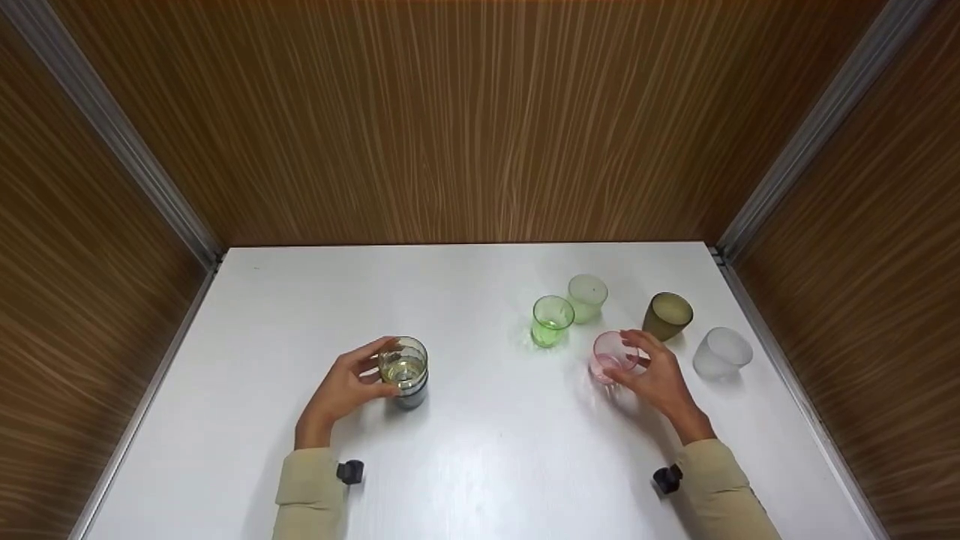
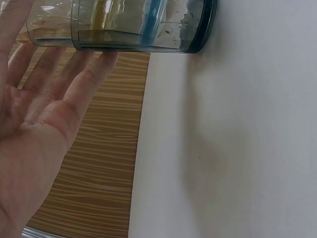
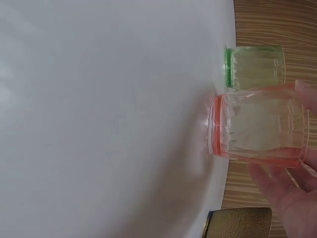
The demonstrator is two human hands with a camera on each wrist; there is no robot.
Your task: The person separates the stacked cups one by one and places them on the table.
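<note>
On the left side of the white table, my left hand (image 1: 341, 391) grips a pale yellow glass (image 1: 406, 354) near its rim, fingers behind and thumb in front. This glass is nested in a blue-grey glass (image 1: 412, 400), whose thick blue base (image 2: 204, 25) shows in the left wrist view. To the right, my right hand (image 1: 660, 379) holds a clear pink glass (image 3: 257, 124) by its rim, between thumb and fingers. The pink glass is upright, low at the tabletop; whether its base touches I cannot tell. A green glass (image 1: 551, 330) stands just behind it to the left.
A pale frosted green glass (image 1: 587, 298) stands beside the green one. Farther right are a dark olive glass (image 1: 661, 324) and a frosted white glass (image 1: 720, 356). Wood-grain panels (image 1: 465, 127) wall the white table (image 1: 480, 465) at the back and sides.
</note>
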